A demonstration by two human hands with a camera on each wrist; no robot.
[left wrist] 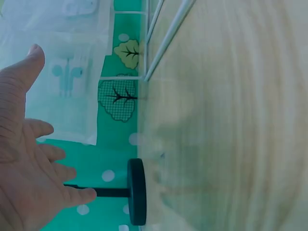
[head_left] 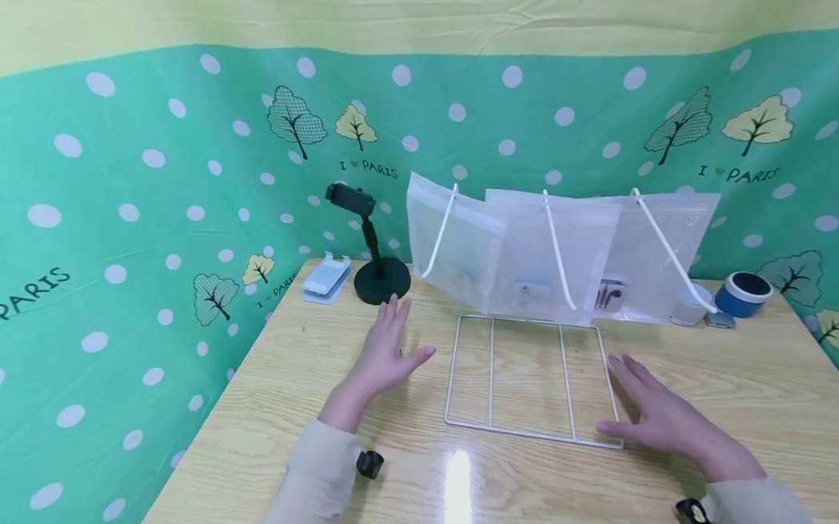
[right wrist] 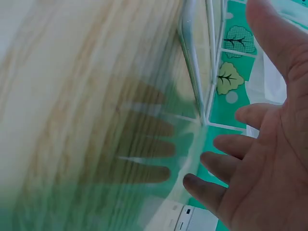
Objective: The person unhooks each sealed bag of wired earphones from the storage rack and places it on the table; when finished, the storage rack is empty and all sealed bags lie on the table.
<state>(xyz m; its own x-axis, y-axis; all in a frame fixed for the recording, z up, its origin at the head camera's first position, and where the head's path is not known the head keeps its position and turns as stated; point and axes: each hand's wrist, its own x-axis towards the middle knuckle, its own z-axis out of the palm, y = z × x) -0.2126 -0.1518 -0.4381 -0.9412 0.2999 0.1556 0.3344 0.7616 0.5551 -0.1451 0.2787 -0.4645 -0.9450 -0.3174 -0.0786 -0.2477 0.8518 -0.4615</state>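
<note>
A white wire rack (head_left: pixel 524 433) stands on the wooden table, its flat base toward me. From its three prongs hang translucent bags: a left bag (head_left: pixel 469 245), a middle bag (head_left: pixel 517 248) and a right bag (head_left: pixel 636 259). In the left wrist view, white earphones (left wrist: pixel 67 77) show faintly through one bag. My left hand (head_left: pixel 380 357) is held left of the base, fingers spread and thumb toward the rack, holding nothing. At the base's right side my right hand (head_left: pixel 659 413) has its fingers extended, palm facing the rack, also holding nothing.
Back left stand a black phone stand (head_left: pixel 382 280) and a light-blue folded holder (head_left: pixel 327 279). Behind the rack's right side are a blue-and-white round container (head_left: pixel 744 294), a white round item (head_left: pixel 689 309) and a small grey block (head_left: pixel 720 320). A green patterned curtain (head_left: pixel 400 100) backs the table.
</note>
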